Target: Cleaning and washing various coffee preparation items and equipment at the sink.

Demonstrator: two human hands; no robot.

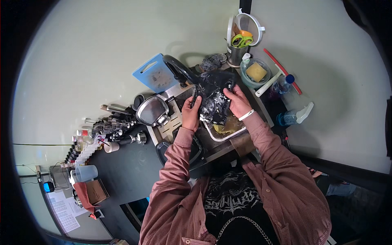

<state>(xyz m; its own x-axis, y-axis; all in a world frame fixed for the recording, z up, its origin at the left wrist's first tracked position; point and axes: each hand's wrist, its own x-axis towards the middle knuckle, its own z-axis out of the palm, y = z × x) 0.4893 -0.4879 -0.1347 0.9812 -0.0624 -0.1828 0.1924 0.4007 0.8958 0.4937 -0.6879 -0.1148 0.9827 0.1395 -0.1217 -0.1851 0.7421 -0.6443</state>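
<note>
My left hand (191, 114) grips the left edge of a wet, glossy black plastic item (216, 102), probably a container. My right hand (239, 101) holds its right edge, with the thumb on top. The item is tilted beneath the curved black faucet (180, 68), and shiny wet patches cover its surface. Below it in the sink (211, 147) sits a rectangular tub (226, 138) of murky brownish water. A yellow-green piece (221, 130), perhaps a sponge, lies in that water. The held item hides the back part of the tub.
Left of the sink are a blue cutting board (157, 75), a metal pitcher (152, 111) and a black container (196, 150). To the right stand a bowl with a yellow sponge (256, 72), a squeegee (283, 72) and a spray bottle (292, 117). Another person's hand (315, 172) shows at lower right.
</note>
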